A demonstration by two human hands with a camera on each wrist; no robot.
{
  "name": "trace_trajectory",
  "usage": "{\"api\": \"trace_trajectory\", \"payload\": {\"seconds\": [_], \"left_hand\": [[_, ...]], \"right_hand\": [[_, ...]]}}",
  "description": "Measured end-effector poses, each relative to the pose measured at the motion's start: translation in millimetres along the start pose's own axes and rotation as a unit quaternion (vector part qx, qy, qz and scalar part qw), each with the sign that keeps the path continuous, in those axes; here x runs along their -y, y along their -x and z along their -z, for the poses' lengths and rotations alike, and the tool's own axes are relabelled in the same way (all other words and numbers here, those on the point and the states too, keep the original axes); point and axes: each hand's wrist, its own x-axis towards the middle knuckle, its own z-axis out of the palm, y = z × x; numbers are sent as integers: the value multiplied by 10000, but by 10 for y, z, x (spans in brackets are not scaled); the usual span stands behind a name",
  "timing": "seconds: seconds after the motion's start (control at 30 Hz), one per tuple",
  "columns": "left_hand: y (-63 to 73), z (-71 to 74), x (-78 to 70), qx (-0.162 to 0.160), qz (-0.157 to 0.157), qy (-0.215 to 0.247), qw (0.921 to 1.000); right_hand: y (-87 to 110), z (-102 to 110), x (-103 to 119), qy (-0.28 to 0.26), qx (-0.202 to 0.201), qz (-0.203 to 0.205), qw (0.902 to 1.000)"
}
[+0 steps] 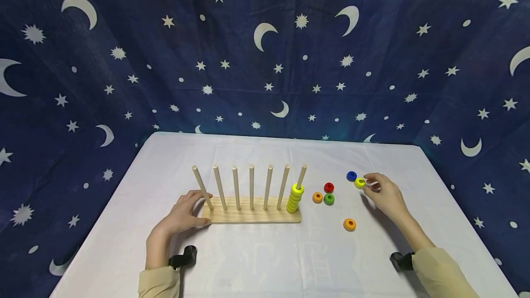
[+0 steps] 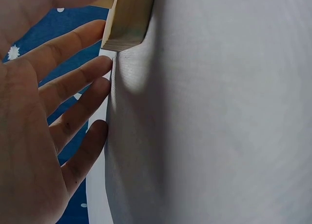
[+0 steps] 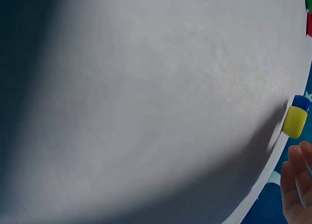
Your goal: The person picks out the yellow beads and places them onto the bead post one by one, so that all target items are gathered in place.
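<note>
My left hand [image 1: 180, 215] steadies the left end of a wooden peg rack [image 1: 252, 216], thumb at its front corner and fingers toward the back. In the left wrist view the rack's end [image 2: 130, 21] sits by the thumb and index finger, with the other fingers [image 2: 80, 109] spread. Several yellow rings [image 1: 294, 200] are stacked on the rightmost peg. At the right, my right hand [image 1: 385, 194] reaches over a loose yellow ring [image 1: 360, 182], its fingers loosely bent. The right wrist view shows a small gap between the fingertips and this yellow ring [image 3: 295, 122].
A blue ring [image 1: 351, 176] lies against the loose yellow one. Red [image 1: 329, 187], green [image 1: 329, 198] and orange [image 1: 317, 197] rings cluster right of the rack. Another orange ring [image 1: 349, 224] lies nearer the front. A starry cloth [image 1: 265, 82] hangs behind the white table [image 1: 256, 261].
</note>
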Motion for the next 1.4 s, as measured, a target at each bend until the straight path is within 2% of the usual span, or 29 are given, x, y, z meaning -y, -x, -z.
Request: {"api": "trace_trajectory", "payload": {"seconds": [0.4, 0.73, 1.17, 1.4], "left_hand": [[8, -3, 2, -38, -123, -32, 9999], [10, 0, -21, -8, -28, -20, 10000], [11, 2, -19, -21, -51, -36, 10000], [1, -1, -20, -20, 38, -8, 10000]], "right_hand": [[-126, -58, -91, 135, 456, -274, 9985], [-175, -105, -100, 295, 880, -459, 9946], [-181, -128, -108, 463, 775, -212, 9957], [-184, -133, -125, 466, 709, -89, 9964]]}}
